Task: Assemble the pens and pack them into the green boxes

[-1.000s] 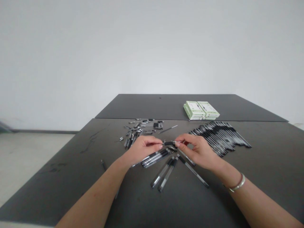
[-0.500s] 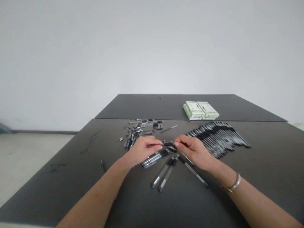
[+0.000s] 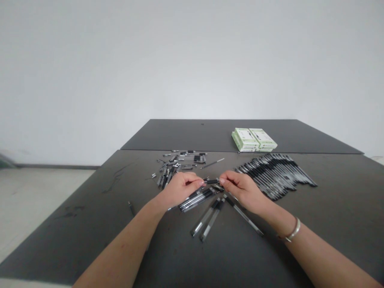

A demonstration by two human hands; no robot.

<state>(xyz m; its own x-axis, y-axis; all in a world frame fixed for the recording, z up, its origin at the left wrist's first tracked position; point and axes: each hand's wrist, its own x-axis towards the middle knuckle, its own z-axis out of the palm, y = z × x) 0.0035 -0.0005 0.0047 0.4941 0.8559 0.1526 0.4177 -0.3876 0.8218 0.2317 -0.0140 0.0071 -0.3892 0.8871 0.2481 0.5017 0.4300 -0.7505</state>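
Both hands meet over the middle of a dark table [image 3: 90, 224]. My left hand [image 3: 179, 189] pinches one end of a short black pen part [image 3: 212, 181], and my right hand [image 3: 241, 189] pinches the other end, fingers closed. Just below the hands lie a few black-and-clear pens: a small bunch [image 3: 196, 198] by my left hand, two side by side [image 3: 207, 219], and one [image 3: 244, 216] running out from under my right hand. A metal bangle [image 3: 291, 233] circles my right wrist.
A long row of assembled black pens [image 3: 277, 173] lies to the right. Loose pen parts [image 3: 177, 163] are scattered behind the left hand. Two green-and-white boxes [image 3: 253, 139] sit on the far table section. A single small pen piece [image 3: 131, 208] lies at the left.
My right hand has slid slightly left, closing the gap to the left hand along the pen part. The left hand has barely moved.
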